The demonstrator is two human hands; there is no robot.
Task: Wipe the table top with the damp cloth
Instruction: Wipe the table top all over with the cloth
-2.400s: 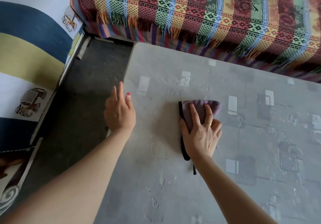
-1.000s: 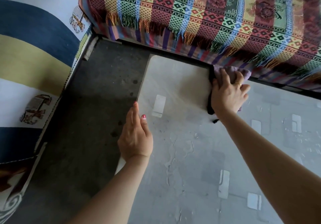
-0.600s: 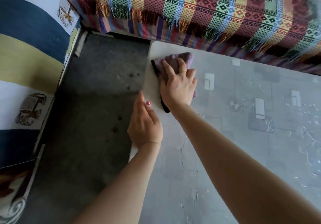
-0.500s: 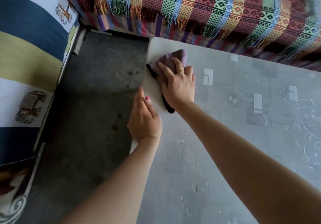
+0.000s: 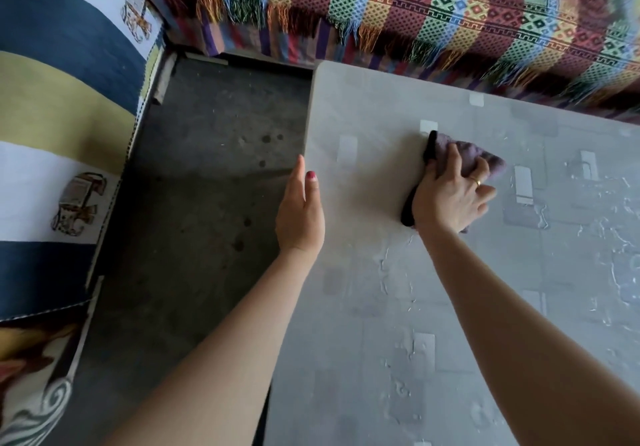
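The grey table top [image 5: 363, 307] fills the right and lower part of the head view. A purple cloth [image 5: 472, 156] with a black edge lies on it toward the far side. My right hand [image 5: 450, 196] lies flat on top of the cloth with spread fingers and presses it down; a ring shows on one finger. My left hand [image 5: 301, 210] rests with straight fingers on the table's left edge, thumb on top. Wet streaks glisten on the table to the right of the cloth.
A sofa under a striped, fringed blanket [image 5: 415, 13] runs along the table's far edge. A cushion [image 5: 52, 116] with blue, yellow and white bands stands at the left. Dark grey floor [image 5: 207, 186] lies between the cushion and the table.
My right hand has slid the cloth from the table's far left corner toward the right. My left hand has stayed on the left edge.
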